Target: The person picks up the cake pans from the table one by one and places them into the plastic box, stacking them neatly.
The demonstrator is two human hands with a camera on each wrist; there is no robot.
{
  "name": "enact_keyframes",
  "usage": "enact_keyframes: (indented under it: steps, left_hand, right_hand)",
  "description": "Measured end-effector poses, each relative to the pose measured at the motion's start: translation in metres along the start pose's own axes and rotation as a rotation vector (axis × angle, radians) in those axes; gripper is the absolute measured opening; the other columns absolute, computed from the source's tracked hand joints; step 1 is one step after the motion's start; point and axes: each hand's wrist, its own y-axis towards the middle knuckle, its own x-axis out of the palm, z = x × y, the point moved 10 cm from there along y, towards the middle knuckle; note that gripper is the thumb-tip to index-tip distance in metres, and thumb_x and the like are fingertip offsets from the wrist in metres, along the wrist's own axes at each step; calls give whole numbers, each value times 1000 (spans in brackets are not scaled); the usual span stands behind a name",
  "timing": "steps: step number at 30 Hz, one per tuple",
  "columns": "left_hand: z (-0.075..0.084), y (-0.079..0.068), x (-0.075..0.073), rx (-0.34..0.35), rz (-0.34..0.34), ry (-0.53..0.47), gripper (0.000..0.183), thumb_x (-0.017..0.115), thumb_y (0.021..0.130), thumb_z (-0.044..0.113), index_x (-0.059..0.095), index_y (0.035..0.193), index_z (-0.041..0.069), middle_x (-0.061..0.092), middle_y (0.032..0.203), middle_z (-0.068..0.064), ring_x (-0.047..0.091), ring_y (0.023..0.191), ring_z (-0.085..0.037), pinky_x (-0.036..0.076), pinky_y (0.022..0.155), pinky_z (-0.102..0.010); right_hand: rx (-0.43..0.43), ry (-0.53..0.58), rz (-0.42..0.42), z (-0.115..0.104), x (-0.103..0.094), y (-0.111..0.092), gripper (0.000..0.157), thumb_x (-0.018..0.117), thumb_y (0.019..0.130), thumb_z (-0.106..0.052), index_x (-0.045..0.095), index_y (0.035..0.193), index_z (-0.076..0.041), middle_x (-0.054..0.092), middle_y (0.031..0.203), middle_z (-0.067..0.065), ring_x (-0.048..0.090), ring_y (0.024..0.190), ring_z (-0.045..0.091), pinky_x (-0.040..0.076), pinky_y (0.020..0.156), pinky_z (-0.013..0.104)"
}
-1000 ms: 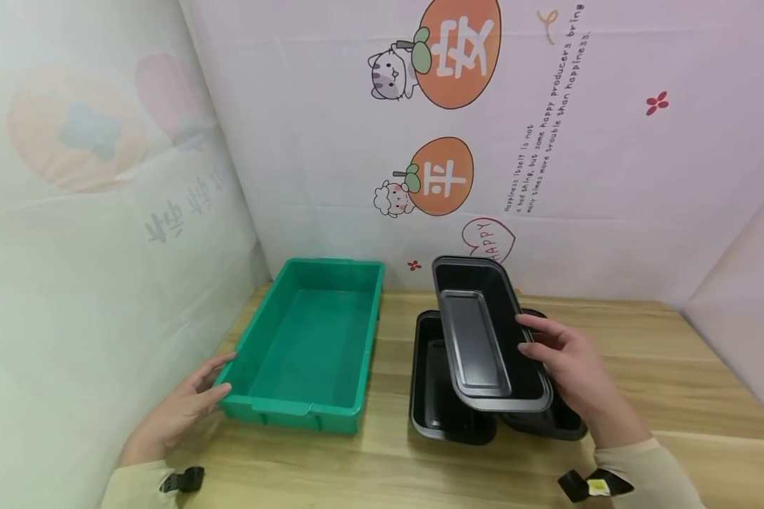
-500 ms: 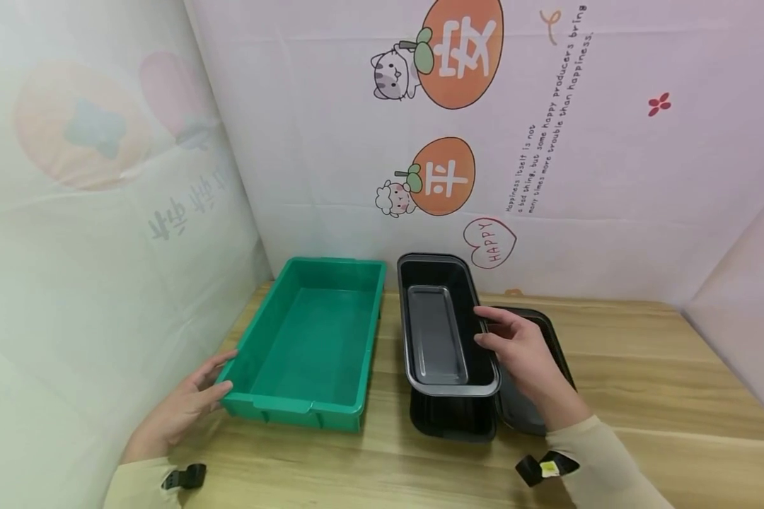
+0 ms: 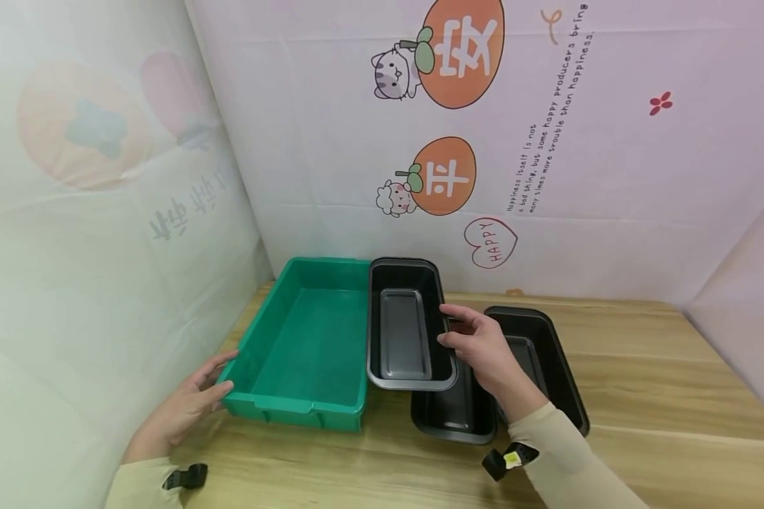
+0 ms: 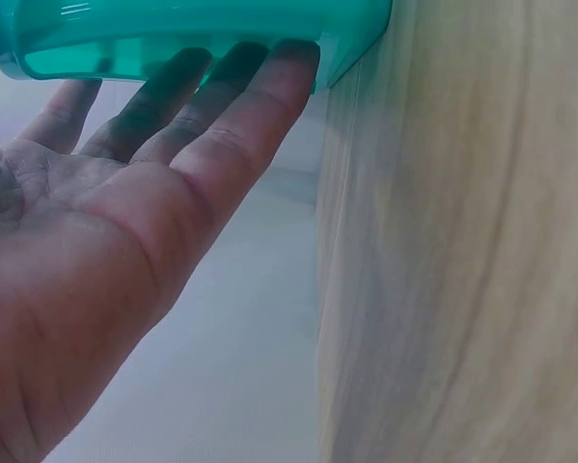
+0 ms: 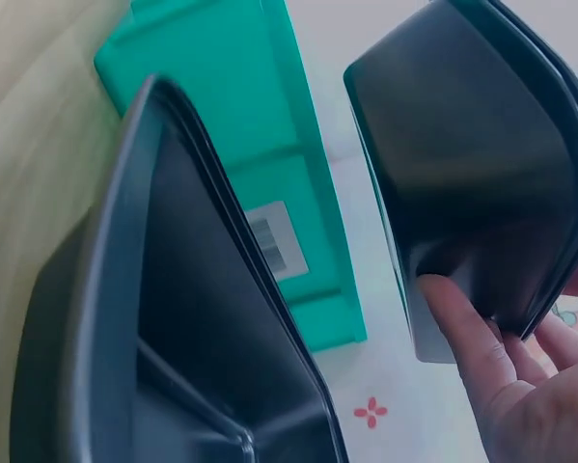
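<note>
In the head view, my right hand (image 3: pixel 480 350) grips a black loaf pan (image 3: pixel 405 332) by its right long side. The pan is held up off the table and overlaps the right rim of a green plastic tray (image 3: pixel 312 406). From the right wrist view, the fingers lie against the outside of this pan (image 5: pixel 472 154). At the tray's near left corner is my left hand (image 3: pixel 181 410). Its fairly straight fingers (image 4: pixel 226 145) touch the tray's outer wall below the rim (image 4: pixel 173 14) in the left wrist view.
Two more black loaf pans stand on the wooden table (image 3: pixel 662 396): the nearer pan (image 3: pixel 452 406), partly hidden under the held pan, and the right pan (image 3: pixel 550 353). A printed cloth (image 3: pixel 331 141) hangs behind, with white cloth walls at both sides.
My right hand has carried the held loaf pan leftward, from above the other two pans to the tray's right rim. My left hand has stayed at the tray's corner.
</note>
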Motion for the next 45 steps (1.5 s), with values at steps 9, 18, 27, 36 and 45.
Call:
enact_keyframes:
  steps: [9,18,27,36,45]
  left_hand:
    - [1,0,-1,-3,-9,7,60,47,105,17,17,156,12,-5,158,-30,2,140,-56,33,98,-67]
    - [5,-5,-4,-9,-5,-14,60,46,106,16,16,156,10,-4,158,-31,2,139,-56,28,99,-72]
    - [-2,-2,-5,-26,0,-11,60,47,106,18,17,157,12,-3,158,-29,5,139,-55,35,98,-65]
    - [-7,3,1,-36,11,-36,61,50,105,19,19,156,13,2,159,-28,9,141,-52,30,101,-68]
    - [-4,1,0,-36,7,-28,60,47,106,19,16,157,13,-1,159,-29,3,142,-53,25,101,-71]
  right_hand:
    - [-11,23,-7,-3,29,13,57,67,85,2,53,140,-7,49,125,21,50,90,23,45,63,30]
    - [-12,85,-26,-7,71,27,57,67,85,4,54,140,-6,50,125,23,55,98,24,53,69,33]
    - [15,125,-62,0,114,38,59,65,84,6,53,141,-5,53,125,25,60,96,24,57,66,39]
    - [53,101,-44,8,138,43,52,62,85,7,57,135,-7,52,124,25,54,94,25,55,62,37]
    - [80,32,-25,0,163,42,43,57,87,7,58,129,-6,47,137,20,65,93,36,57,66,46]
